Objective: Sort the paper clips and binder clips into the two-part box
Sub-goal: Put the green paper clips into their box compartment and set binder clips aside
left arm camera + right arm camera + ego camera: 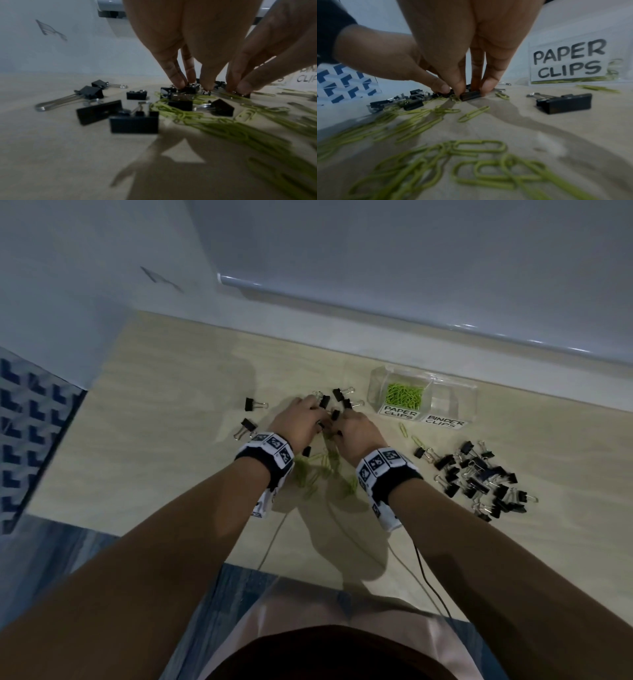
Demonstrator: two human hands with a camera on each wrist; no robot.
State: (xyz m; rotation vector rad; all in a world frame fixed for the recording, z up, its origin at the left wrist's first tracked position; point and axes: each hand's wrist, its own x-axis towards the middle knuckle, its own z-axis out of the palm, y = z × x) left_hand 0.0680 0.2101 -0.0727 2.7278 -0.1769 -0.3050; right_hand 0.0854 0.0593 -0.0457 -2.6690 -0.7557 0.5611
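My two hands meet over a mixed heap on the beige floor. Green paper clips (318,469) lie under my wrists, with black binder clips (337,397) just beyond my fingers. My left hand (320,414) points its fingertips (206,86) down and gathers them around a few binder clips (188,88). My right hand (471,92) pinches one binder clip (471,95) between thumb and fingers. The clear two-part box (424,378) stands to the right. Its PAPER CLIPS half holds green clips (404,396). The BINDER CLIPS half (448,405) looks bare.
A big pile of binder clips (479,481) lies right of my right wrist. Two lone binder clips (255,404) sit left of my left hand. Two stray paper clips (411,436) lie near the box labels. Cables (342,542) trail toward me. A blue patterned mat (27,433) borders the left.
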